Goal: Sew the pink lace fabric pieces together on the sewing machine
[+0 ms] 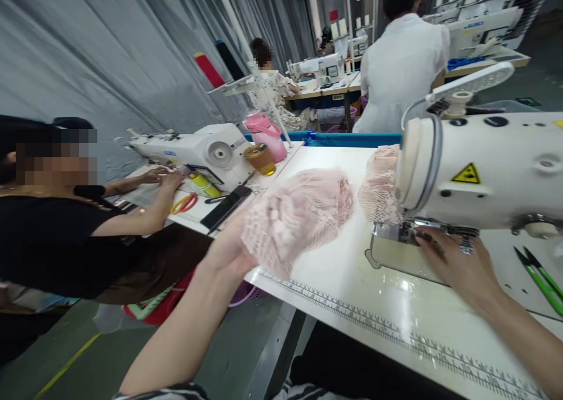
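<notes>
A bunched piece of pale pink lace fabric (303, 212) hangs over the white table, its near end in my left hand (231, 244). The fabric covers most of my left fingers and is a little blurred. At the right, my right hand (461, 262) lies low beside the needle area of a white sewing machine (484, 159), fingers stretched toward the presser foot (407, 231). A ring is on one finger; the fingertips are partly hidden under the machine head. More pink lace (380, 183) lies behind the needle area, against the machine.
Green-handled snips (543, 280) lie right of my right hand. A ruler strip (373, 324) runs along the table's front edge. At left are a black phone (226, 207), an amber cup (259, 159), a pink jug (266, 136) and a co-worker (57, 236) at another machine.
</notes>
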`<state>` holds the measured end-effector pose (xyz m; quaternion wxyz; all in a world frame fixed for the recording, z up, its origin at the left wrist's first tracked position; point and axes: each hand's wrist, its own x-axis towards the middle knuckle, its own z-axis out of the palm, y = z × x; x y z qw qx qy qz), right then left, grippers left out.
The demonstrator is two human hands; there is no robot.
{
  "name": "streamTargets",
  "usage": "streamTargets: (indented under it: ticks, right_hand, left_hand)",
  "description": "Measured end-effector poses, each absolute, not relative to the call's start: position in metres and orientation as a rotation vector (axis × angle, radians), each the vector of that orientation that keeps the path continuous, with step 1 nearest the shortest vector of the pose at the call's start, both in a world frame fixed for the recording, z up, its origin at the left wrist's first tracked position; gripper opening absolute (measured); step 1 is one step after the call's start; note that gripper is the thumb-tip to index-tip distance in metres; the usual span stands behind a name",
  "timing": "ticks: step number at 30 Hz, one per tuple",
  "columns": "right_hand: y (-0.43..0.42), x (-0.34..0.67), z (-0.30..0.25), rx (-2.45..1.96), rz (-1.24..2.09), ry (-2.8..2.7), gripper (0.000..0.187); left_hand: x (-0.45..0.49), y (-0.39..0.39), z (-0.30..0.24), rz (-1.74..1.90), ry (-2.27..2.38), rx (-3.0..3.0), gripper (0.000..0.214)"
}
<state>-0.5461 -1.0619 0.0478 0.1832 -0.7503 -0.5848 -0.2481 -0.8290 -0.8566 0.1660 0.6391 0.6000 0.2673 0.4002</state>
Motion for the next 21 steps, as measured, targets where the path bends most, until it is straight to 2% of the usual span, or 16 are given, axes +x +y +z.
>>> streamTargets:
  ticks: [1,2,4,7,9,13,17,21]
  right_hand:
    - [-1.061,-0.547,0.050,-2.116,-0.670,-1.646,0.029]
    - [-1.061,-0.548,0.052,-2.121,-0.640,-1.638,0.029]
    - [-1.060,-0.549,0.054,-2.150,-0.578,-1.619,0.031]
    - [-1.060,-0.547,0.052,-2.193,-0.530,-1.558,0.031]
    - [-1.061,-0.546,0.050,-2.201,-0.531,-1.507,0.031]
    - [-1.063,-0.547,0.050,-2.098,-0.537,-1.561,0.028]
    - [-1.065,-0.551,0.054,-1.900,-0.625,-1.741,0.021]
    - [-1.064,-0.553,0.049,-2.006,-0.698,-1.732,0.019]
  left_hand:
    - [-0.809,-0.868,0.158,0.578,0.585,1.443,0.030]
    - [-0.788,-0.878,0.150,0.389,0.558,1.475,0.033]
    - [-0.748,-0.892,0.130,0.204,0.538,1.559,0.031]
    - [-0.710,-0.906,0.105,0.212,0.549,1.711,0.036]
    - [-0.706,-0.916,0.094,0.351,0.488,2.065,0.038]
    - [-0.724,-0.937,0.079,0.522,0.039,2.814,0.027]
    - [-0.739,-0.935,0.074,0.441,-0.169,2.969,0.036]
    - [-0.742,-0.919,0.083,0.251,-0.251,2.993,0.041]
